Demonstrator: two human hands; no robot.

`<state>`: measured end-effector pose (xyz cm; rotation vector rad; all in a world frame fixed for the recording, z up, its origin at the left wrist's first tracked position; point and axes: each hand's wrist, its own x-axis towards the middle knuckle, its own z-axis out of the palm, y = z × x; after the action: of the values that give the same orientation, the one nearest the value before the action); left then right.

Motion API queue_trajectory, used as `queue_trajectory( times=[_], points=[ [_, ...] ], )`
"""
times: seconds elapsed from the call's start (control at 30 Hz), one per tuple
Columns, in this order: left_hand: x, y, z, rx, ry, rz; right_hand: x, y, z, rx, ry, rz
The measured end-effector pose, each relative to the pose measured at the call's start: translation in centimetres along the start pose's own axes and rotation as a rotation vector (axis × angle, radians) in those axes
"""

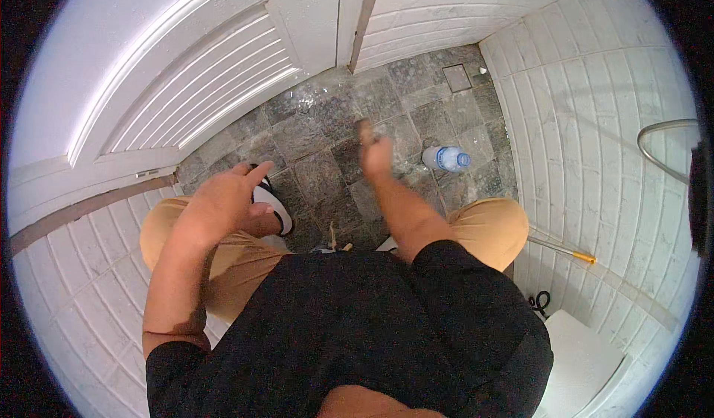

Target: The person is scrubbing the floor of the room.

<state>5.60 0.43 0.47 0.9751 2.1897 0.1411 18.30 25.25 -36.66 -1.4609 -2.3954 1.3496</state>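
Note:
My right hand (377, 158) is low over the grey tiled floor (318, 178), its fingers curled and blurred by motion. A small dark brown shape (363, 125) shows at its fingertips; whether that is a held thing or a finger I cannot tell. To the right of this hand a clear plastic bottle (445, 158) with a blue label appears to stand upright, its mouth uncapped. My left hand (223, 203) hangs over my left knee with fingers apart and nothing in it. Below it is a black and white sandal (272, 203) on my foot. Water glistens on the tiles near the door.
A white louvred door (212, 83) bounds the far left, and white tiled walls (591, 94) close in at the sides. A square floor drain (457, 78) lies in the far corner. At right are a metal hose (647, 144), a yellow-tipped pole (583, 257) and a white lid (580, 351).

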Motion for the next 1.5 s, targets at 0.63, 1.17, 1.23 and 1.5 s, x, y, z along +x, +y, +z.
queue_trajectory(
  times=[0.63, 1.17, 1.23, 1.5],
  points=[
    [0.4, 1.4, -0.3, 0.029, 0.014, 0.041, -6.6, -3.8, 1.5, -0.133, -0.453, -0.106],
    [0.7, -0.1, 0.3, 0.052, 0.014, 0.052, 2.1, -2.5, 0.2, 0.146, 0.022, -0.076],
    [1.0, 0.2, 0.3, 0.099, 0.022, 0.079, -3.8, -3.5, 2.8, -0.042, -0.279, -0.176],
    [0.0, 0.0, 0.8, 0.061, -0.039, 0.054, -0.6, -5.5, 2.7, -0.021, -0.356, -0.274]
  ],
)
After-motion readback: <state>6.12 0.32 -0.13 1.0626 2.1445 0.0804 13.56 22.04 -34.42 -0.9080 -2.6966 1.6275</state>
